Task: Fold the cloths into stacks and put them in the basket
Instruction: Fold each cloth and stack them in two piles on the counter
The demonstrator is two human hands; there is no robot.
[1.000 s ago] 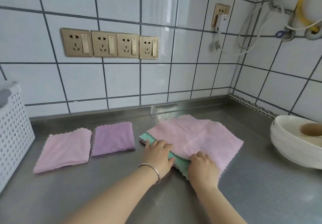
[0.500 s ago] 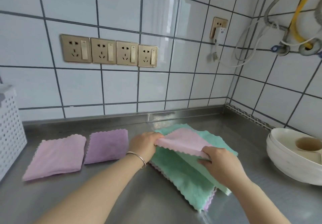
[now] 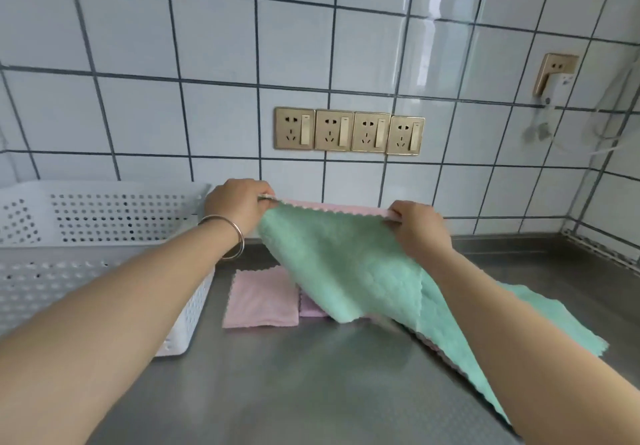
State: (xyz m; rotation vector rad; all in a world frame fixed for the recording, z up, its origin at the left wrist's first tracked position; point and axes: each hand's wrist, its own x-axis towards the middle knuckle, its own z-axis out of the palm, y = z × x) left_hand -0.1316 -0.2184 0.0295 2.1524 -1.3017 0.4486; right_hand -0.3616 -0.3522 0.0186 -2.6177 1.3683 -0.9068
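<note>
Green on the side facing me and pink along its top edge, the lifted cloth (image 3: 341, 271) hangs between my two hands above the steel counter (image 3: 294, 385). My left hand (image 3: 239, 207) is pinched closed on the upper left corner and my right hand (image 3: 420, 228) is pinched closed on the upper right corner, so the scalloped top edge runs taut and nearly level from one grip to the other, with the rest of the fabric drooping below and toward me. Its lower corner dangles over the folded pieces on the counter, and I cannot tell whether it touches them. I count one more green cloth (image 3: 540, 316) lying spread flat under my right forearm, with a pale pink edge peeking out beneath it. I count two folded cloths: a folded pink cloth (image 3: 261, 301) lying flat just right of the basket, and a folded purple cloth (image 3: 313, 306) beside it, mostly hidden behind the hanging fabric. There is one white perforated basket (image 3: 104, 236), standing at the left against the tiled wall (image 3: 138, 115). One bangle (image 3: 230, 236) circles my left wrist, and a row of four gold sockets (image 3: 349, 131) sits on the wall above my hands.
</note>
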